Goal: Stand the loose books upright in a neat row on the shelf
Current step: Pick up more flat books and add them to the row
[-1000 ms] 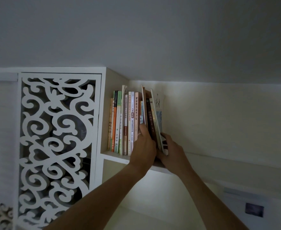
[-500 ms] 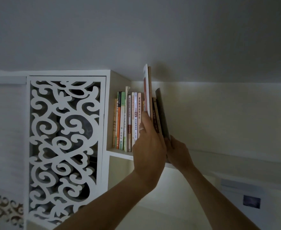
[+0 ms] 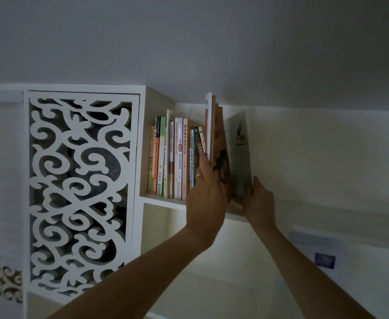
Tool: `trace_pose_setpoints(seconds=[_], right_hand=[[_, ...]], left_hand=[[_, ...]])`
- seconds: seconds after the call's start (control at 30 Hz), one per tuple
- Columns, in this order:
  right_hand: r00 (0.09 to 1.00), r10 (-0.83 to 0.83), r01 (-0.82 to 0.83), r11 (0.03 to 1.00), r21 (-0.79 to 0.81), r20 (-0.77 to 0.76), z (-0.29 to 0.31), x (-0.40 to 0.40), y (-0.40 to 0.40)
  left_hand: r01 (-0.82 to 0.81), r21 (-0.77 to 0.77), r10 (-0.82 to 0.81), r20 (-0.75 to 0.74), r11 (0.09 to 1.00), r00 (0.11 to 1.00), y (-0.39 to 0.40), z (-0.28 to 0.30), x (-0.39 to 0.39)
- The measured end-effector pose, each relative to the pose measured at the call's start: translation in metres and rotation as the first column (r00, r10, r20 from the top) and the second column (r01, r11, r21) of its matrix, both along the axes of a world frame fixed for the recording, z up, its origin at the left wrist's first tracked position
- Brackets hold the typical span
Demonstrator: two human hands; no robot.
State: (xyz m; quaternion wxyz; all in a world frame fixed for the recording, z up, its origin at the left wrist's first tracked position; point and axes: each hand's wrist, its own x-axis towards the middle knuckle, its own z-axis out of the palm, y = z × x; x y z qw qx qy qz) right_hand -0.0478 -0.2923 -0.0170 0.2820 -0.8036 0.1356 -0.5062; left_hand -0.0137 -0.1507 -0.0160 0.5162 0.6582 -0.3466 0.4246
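Compared with a second ago, the tall thin books with white and brown covers point(image 3: 213, 134) are lifted: then they sat low and fanned out at the end of the row; now their top edges reach nearly to the ceiling, well above the neighbouring spines. A pale blue-green book with a bird picture on its cover point(image 3: 238, 153) has turned its face toward the camera on the right side of the group.

Left hand point(image 3: 206, 192): index finger extended up along the left face of the tall books, other fingers closed around their lower part (a pale ring shows on one finger). Right hand point(image 3: 256, 199): fingers curled round the lower right edge of the blue-green book, holding it.

The row of upright coloured-spine books point(image 3: 170, 157) stands at the left end of the white wall shelf point(image 3: 163, 201), against the white cabinet with a scrollwork cut-out panel point(image 3: 80, 192); two spines just left of the held group lean.

Judgement: the loose books are gathered and raised as one bundle, not yet seated. Setting them down flush against the row is left.
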Motion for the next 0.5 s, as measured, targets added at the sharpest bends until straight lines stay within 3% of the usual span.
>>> trace_pose_setpoints(seconds=[0.1,0.3,0.43,0.5], right_hand=[[0.998,0.054,-0.054,0.999,0.002,-0.032,-0.001,-0.016,0.008],[0.956,0.253,-0.249,0.967,0.047,-0.151,0.001,-0.026,0.027],[0.851,0.475,-0.464,0.880,0.103,-0.226,0.004,-0.024,0.033],[0.820,0.508,-0.501,0.860,0.098,-0.264,-0.001,-0.022,0.028]], left_hand=[[-0.050,0.000,0.050,-0.034,0.999,0.998,-0.010,0.003,0.009],[0.094,0.069,-0.087,-0.103,0.993,0.991,-0.022,0.012,0.025],[0.193,0.162,-0.154,-0.226,0.968,0.962,-0.019,0.018,0.020],[0.181,0.179,-0.135,-0.244,0.967,0.960,-0.018,0.022,0.021]])
